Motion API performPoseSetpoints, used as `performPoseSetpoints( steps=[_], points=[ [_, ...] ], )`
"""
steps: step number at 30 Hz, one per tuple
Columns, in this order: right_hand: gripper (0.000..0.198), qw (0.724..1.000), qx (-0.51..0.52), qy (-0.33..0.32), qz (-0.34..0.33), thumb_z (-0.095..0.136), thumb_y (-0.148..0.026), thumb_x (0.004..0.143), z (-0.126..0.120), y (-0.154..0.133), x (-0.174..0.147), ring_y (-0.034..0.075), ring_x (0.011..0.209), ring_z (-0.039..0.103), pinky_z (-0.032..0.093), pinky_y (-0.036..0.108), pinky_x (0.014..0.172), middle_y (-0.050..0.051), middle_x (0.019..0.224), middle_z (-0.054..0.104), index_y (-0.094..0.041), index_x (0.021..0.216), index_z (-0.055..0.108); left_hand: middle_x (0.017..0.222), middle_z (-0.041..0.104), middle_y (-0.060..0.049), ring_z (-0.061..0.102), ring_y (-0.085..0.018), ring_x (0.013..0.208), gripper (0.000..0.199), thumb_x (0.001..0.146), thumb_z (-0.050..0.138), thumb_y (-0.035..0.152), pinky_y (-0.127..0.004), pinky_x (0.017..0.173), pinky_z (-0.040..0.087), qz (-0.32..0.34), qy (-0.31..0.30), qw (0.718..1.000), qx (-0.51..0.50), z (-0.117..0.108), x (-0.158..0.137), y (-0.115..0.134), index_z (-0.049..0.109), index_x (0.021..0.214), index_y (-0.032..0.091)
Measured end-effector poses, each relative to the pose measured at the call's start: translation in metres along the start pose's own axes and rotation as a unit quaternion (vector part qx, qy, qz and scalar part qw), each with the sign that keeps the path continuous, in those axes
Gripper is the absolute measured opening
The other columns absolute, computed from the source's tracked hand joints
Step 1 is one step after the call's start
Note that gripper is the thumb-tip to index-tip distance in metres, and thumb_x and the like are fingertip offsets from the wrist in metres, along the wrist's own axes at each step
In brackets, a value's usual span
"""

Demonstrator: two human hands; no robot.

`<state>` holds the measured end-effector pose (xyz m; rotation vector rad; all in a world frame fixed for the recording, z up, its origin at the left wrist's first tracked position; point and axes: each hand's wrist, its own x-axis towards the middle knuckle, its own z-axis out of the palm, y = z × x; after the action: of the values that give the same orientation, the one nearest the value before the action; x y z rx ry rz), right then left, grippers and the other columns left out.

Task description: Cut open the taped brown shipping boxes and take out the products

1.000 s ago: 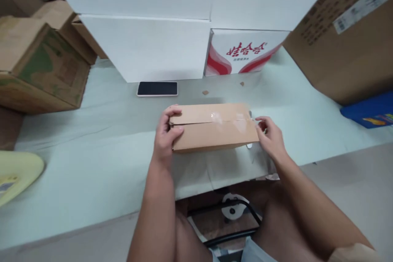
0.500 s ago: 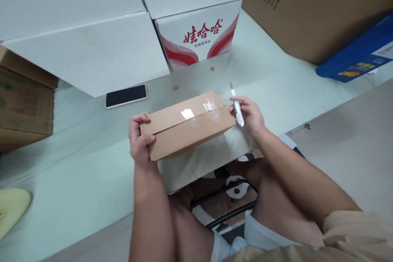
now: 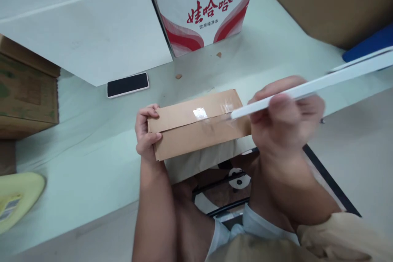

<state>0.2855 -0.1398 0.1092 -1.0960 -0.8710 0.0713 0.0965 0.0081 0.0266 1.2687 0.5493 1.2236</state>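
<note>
A small brown cardboard box is at the table's front edge, with a seam along its top and clear shiny tape across it. My left hand grips its left end, thumb on the near flap and fingers over the far one. In my right hand is a white utility knife, held between thumb and fingers. Its thin tip points left over the taped seam near the box's right end; blur hides whether it touches the tape.
A black-screened phone lies behind the box, beside stacked white cartons. One carton with red print stands at the back. Brown cartons flank both sides, a blue object is far right, and a yellow item lies front left.
My right hand has come up and towards the camera with the utility knife, whose tip now points left over the box. My left hand keeps its grip. The view has shifted slightly.
</note>
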Motion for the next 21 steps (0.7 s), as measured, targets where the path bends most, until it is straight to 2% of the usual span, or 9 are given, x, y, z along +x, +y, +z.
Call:
performPoseSetpoints(
  steps=[2,5,8,13,21],
  points=[
    [0.022,0.997,-0.029,-0.066,0.001,0.071,-0.04,0.093,0.002,0.002,-0.008,0.009,0.047,0.052,0.038,0.025,0.042,-0.004,0.064,0.065,-0.025,0.077,0.073,0.087,0.053,-0.004,0.048,-0.024,0.094,0.043,0.047,0.082,0.046,-0.034,0.081,0.042,-0.004,0.005,1.0,-0.004,-0.001,-0.002,0.0,0.062,0.078,0.024],
    [0.016,0.992,-0.069,-0.104,-0.003,0.069,-0.037,0.095,0.0,0.008,-0.016,0.01,0.052,0.058,0.042,0.026,0.045,-0.001,0.074,0.072,-0.026,0.086,0.076,0.091,0.054,-0.004,0.048,-0.023,0.093,0.05,0.042,0.087,0.046,-0.033,0.082,0.041,-0.022,0.0,1.0,-0.014,-0.004,-0.004,0.0,0.062,0.08,0.023],
    [0.014,0.989,-0.086,-0.116,-0.015,0.068,-0.032,0.096,-0.002,0.012,-0.017,0.01,0.051,0.058,0.041,0.027,0.044,-0.001,0.075,0.073,-0.027,0.086,0.076,0.094,0.053,-0.005,0.048,-0.022,0.092,0.054,0.043,0.088,0.048,-0.034,0.083,0.04,-0.032,-0.014,0.999,-0.014,-0.007,-0.004,-0.001,0.06,0.081,0.023],
    [0.013,0.982,-0.146,-0.118,-0.028,0.07,-0.023,0.092,0.001,0.011,-0.016,0.011,0.049,0.056,0.037,0.028,0.042,-0.003,0.066,0.07,-0.03,0.082,0.074,0.094,0.051,-0.004,0.048,-0.024,0.094,0.052,0.044,0.086,0.045,-0.036,0.083,0.041,-0.031,-0.031,0.999,-0.001,-0.01,-0.002,-0.003,0.058,0.081,0.023],
    [0.015,0.977,-0.188,-0.104,-0.008,0.07,-0.023,0.085,0.007,0.004,-0.016,0.01,0.048,0.052,0.036,0.026,0.042,-0.004,0.059,0.066,-0.025,0.07,0.07,0.095,0.054,-0.005,0.048,-0.026,0.1,0.041,0.047,0.078,0.038,-0.039,0.089,0.042,-0.03,-0.023,0.999,0.023,-0.01,-0.003,-0.001,0.059,0.08,0.024]
  ],
)
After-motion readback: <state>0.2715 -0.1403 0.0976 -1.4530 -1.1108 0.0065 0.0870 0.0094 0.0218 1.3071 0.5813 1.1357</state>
